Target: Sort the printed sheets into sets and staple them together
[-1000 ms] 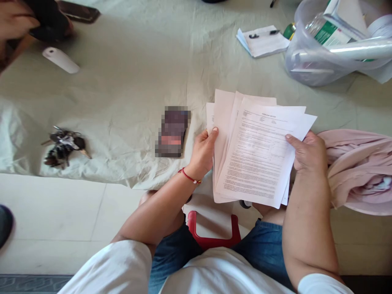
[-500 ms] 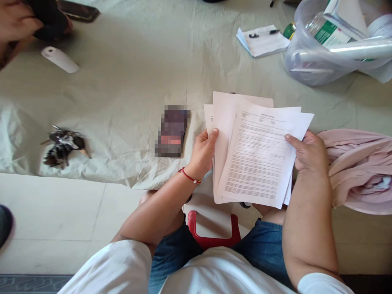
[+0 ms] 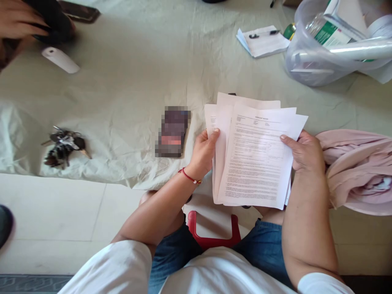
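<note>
Now, hands: the left hand [image 3: 204, 152] is gripping the left edge of a fanned stack of white printed paper sheets [image 3: 255, 157], thumb lying on top; the right hand [image 3: 304, 152] is clasping the right edge, thumb pressing the top sheet.
Papers: they are being held tilted above the person's lap, at the near edge of a wrinkled pale green cloth [image 3: 137, 81].
Beside the right hand: a crumpled pink fabric [image 3: 358, 167] is lying just to its right.
Beside the left hand: a dark blurred rectangular object [image 3: 173, 131] is lying near it on the cloth.
Further left: a bunch of dark keys [image 3: 63, 146] is resting well apart.
Far edge: a clear plastic bag [image 3: 330, 45] and a small white notepad with a clip [image 3: 263, 41] are sitting near each other; another person's hand [image 3: 21, 20] is holding something dark at the far left corner.
</note>
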{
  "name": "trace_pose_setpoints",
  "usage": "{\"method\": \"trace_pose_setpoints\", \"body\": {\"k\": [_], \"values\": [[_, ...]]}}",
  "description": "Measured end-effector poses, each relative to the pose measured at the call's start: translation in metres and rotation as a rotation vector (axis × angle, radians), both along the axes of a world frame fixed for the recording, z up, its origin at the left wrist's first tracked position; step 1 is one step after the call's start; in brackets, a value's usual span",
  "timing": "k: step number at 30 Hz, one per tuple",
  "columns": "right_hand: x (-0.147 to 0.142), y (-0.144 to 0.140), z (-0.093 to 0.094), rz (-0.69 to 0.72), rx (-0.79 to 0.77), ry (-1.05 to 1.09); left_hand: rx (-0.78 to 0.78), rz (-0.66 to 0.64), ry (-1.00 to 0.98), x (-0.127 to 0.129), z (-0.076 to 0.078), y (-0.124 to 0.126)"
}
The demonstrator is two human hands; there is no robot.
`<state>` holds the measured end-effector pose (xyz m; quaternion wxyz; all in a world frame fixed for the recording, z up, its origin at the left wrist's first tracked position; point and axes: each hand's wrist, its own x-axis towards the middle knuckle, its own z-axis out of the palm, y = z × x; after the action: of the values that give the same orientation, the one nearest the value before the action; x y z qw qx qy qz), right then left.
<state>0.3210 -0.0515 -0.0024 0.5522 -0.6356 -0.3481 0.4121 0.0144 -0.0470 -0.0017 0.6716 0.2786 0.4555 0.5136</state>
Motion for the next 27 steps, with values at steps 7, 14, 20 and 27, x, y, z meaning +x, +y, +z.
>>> {"method": "trace_pose_setpoints", "body": {"k": [7, 14, 20, 27], "values": [[0.010, -0.002, 0.003, -0.054, 0.021, -0.054, -0.008, 0.017, 0.022, 0.001, -0.002, 0.000], [0.015, -0.003, -0.001, -0.084, 0.029, -0.080, -0.012, 0.019, 0.028, 0.001, -0.002, 0.000], [0.009, -0.005, 0.003, 0.063, -0.041, -0.018, 0.037, 0.004, 0.015, 0.001, -0.001, -0.001], [0.003, -0.007, 0.014, -0.009, -0.042, 0.004, 0.017, -0.005, 0.008, 0.001, 0.005, -0.001]]}}
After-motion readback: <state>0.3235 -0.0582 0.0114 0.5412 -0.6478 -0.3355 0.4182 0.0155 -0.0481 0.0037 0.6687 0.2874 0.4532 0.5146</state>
